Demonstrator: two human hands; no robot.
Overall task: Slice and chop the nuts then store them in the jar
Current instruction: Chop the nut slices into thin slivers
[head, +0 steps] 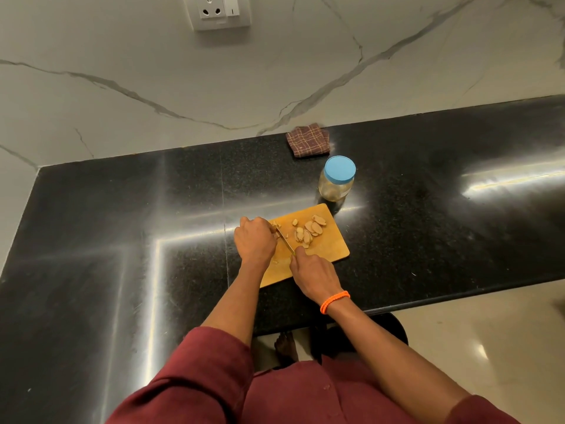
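A wooden cutting board (328, 249) lies on the black counter. Several sliced nut pieces (308, 231) are heaped on its far half. My right hand (312, 275) grips the handle of a knife (286, 241), whose thin blade slants across the board toward my left hand. My left hand (255, 240) is curled over a nut at the board's left edge, fingertips right beside the blade; the nut itself is mostly hidden. A clear jar (336, 183) with a blue lid stands upright and closed just beyond the board's far right corner.
A folded brown checked cloth (308, 144) lies against the marble wall behind the jar. The black granite counter (122, 224) stretches left and right; its front edge runs close below the board. A wall socket (218, 10) sits high on the wall.
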